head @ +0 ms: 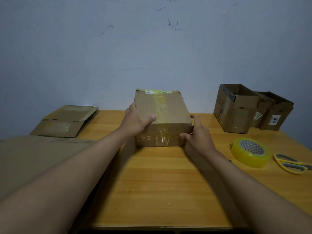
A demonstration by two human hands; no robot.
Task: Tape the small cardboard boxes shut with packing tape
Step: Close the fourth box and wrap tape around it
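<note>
From the head view, a closed cardboard box (162,119) sits at the middle of the wooden table (162,183), toward the far edge. The left hand (136,120) lies spread on its top left, thumb pressed on the lid. The right hand (197,134) cups the near right corner, fingers loosely curled and touching the side; whether it pinches a tape end I cannot tell.

Glossy, wrinkled tape already runs along the top seam and down the near face, so this looks like smoothing down a finished strip. Next would probably be another box: open boxes (236,108) stand far right. The yellowish tape roll (251,152) and yellow-handled scissors (290,163) lie near right. Flattened cardboard (65,122) rests left.
</note>
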